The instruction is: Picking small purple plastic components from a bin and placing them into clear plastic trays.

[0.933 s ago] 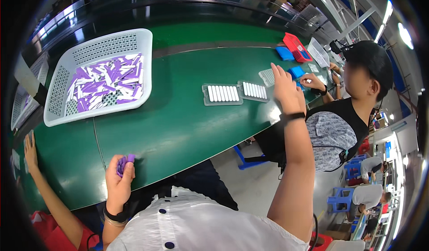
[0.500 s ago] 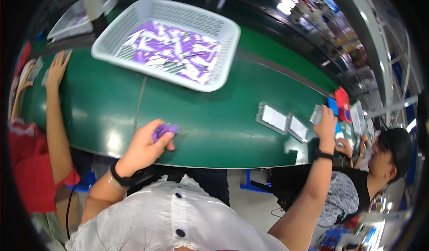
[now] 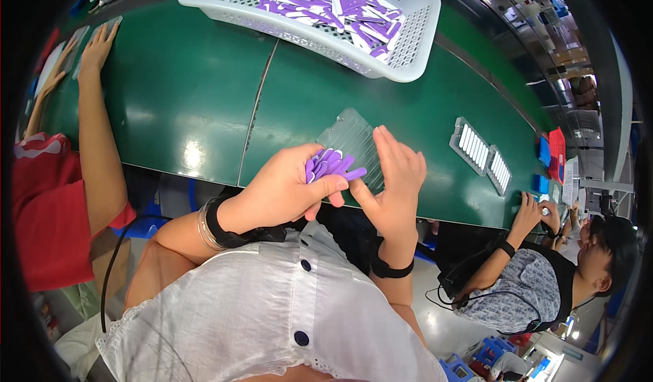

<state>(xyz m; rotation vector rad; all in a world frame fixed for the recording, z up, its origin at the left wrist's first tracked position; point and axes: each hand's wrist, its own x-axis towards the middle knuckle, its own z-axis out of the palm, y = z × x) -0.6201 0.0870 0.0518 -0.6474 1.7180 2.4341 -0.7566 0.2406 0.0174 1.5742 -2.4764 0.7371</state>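
A bunch of small purple-and-white plastic strips [image 3: 328,165] sits in my left hand [image 3: 282,186], gripped between thumb and curled fingers. Just beyond it, a clear ribbed plastic tray [image 3: 350,134] lies on the green table [image 3: 190,89], partly covered by both hands. My right hand [image 3: 394,181] is at the tray's right side, fingers stretched upward and thumb apart from them. Its thumb tip comes close to the end of one purple strip; whether they touch I cannot tell.
A white perforated basket [image 3: 403,71] of loose purple and white strips stands at the back. Two trays [image 3: 469,144] holding white pieces lie to the right. A person in red [image 3: 61,212] works at left, another person [image 3: 524,280] at right. Red and blue bins [image 3: 556,154] stand far right.
My right hand has come from the far right to the middle, and a clear tray now lies before me. My left hand, still holding the strips, is closer to it. The view has shifted.
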